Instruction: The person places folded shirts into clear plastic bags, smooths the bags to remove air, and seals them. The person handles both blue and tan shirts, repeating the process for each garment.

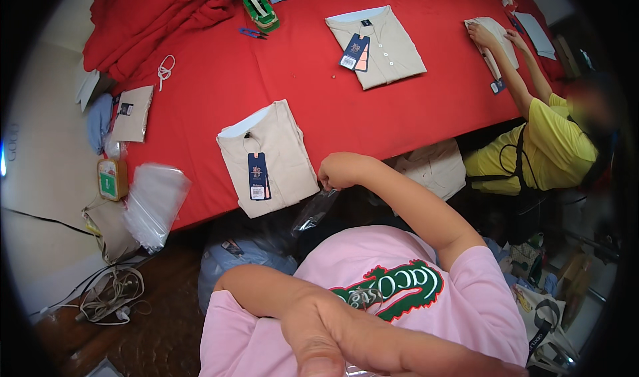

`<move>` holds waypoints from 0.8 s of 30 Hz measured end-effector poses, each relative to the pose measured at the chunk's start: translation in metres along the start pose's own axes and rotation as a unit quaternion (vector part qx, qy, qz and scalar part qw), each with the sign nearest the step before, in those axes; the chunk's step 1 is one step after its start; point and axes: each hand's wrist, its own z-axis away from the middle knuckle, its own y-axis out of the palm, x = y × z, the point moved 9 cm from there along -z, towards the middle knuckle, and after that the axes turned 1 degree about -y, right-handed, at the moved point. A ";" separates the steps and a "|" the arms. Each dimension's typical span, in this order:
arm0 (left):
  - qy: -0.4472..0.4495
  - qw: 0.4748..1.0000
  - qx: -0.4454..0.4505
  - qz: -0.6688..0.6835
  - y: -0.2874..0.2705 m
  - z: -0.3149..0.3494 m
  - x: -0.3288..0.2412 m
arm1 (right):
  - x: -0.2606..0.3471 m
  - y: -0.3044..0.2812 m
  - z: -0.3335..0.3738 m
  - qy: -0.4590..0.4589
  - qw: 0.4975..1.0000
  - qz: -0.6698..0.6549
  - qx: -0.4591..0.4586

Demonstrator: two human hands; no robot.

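At the table's near edge, my right hand [338, 171] is closed on a clear plastic bag [315, 210] that hangs down below it. Just left of that hand lies a folded beige shirt [287, 154] with a dark blue hang tag [258, 177]. My left hand [359, 330] is raised very close to the camera, large at the lower edge. Its thumb points down and a finger stretches right, apart from each other; the remaining fingers are hidden. A bit of clear, shiny material shows between thumb and finger, too little to name.
A second folded shirt [393, 51] lies farther back on the red-covered table [293, 64]. Clear bags [156, 200] hang over the left edge. Blue snips [253, 33] lie near a green tool [259, 9]. At right, a co-worker in yellow [552, 141] handles another beige garment [494, 34].
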 end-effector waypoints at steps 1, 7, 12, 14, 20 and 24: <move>-0.042 0.999 0.001 -0.019 -0.003 0.003 0.001 | 0.003 -0.002 0.004 -0.013 1.000 0.013 -0.009; -0.112 0.992 0.007 -0.064 -0.004 0.016 -0.013 | 0.008 -0.007 0.011 -0.049 0.997 -0.002 -0.054; -0.136 0.988 0.008 -0.070 0.006 0.017 -0.007 | 0.014 -0.009 0.009 -0.066 0.995 0.009 -0.080; -0.152 0.985 0.003 -0.087 0.009 0.016 -0.007 | 0.016 -0.007 0.005 -0.046 0.997 -0.001 -0.068; -0.281 0.865 -0.034 -0.415 0.009 0.049 -0.070 | 0.037 -0.010 0.002 -0.084 0.988 0.086 -0.093; -0.242 0.877 -0.043 -0.412 0.019 0.065 -0.090 | 0.047 -0.013 0.001 -0.072 0.990 0.069 -0.099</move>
